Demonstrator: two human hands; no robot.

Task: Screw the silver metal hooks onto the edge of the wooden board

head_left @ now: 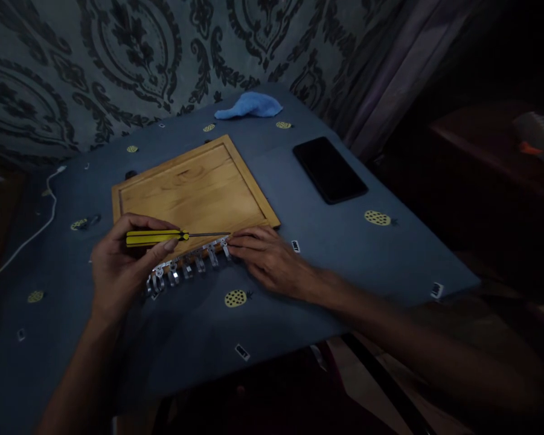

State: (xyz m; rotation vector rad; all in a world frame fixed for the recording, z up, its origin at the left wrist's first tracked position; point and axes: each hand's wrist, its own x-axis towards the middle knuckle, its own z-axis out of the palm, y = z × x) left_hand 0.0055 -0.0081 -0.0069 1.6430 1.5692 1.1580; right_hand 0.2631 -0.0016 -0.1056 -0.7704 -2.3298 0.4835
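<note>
A screwdriver with a yellow and black handle is gripped in my left hand, its thin shaft pointing right. My right hand rests at the near right edge of a wooden board; its fingertips meet the tip of the shaft and the end of a metal hook rail. Several shiny hooks hang along this rail, which runs on the board's near edge. Whether the right fingers pinch the shaft tip, the rail or a small part is hidden.
A black phone lies right of the board on the blue, pineapple-patterned tablecloth. Behind the board is a crumpled blue cloth. A white cable runs down the left side. A patterned curtain hangs behind the table.
</note>
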